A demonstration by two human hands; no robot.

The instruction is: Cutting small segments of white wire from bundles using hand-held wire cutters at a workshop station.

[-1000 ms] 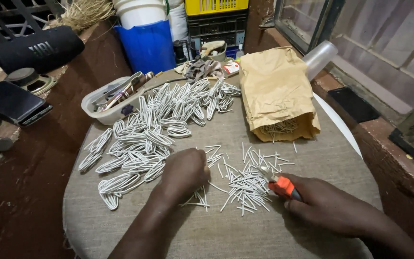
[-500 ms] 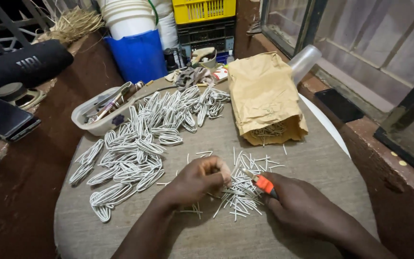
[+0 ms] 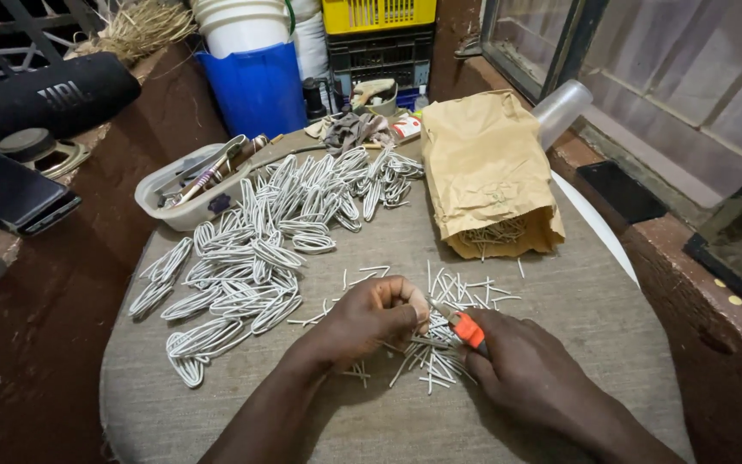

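Note:
My left hand [image 3: 369, 320] is closed on a short white wire piece, held just above the scattered short white wire pieces [image 3: 447, 301] on the round cloth-covered table [image 3: 216, 412]. My right hand [image 3: 521, 369] grips a small tool with an orange handle [image 3: 469, 330], its tip pointing at the left hand's fingertips. Left of my hands, a big heap of looped white wire bundles [image 3: 259, 241] spreads over the table.
A brown paper bag [image 3: 484, 163] lies open toward me with more wire pieces at its mouth. A plastic tray of tools [image 3: 191, 185] sits at the table's left edge. Behind stand a blue container [image 3: 255, 86], a white bucket, and yellow and black crates [image 3: 380, 34]. A phone [image 3: 15, 198] and a black speaker [image 3: 53, 94] rest on the left ledge.
My left hand lifted from the wire pieces on the table and closed up near the tool's tip. My right hand moved slightly inward with the tool.

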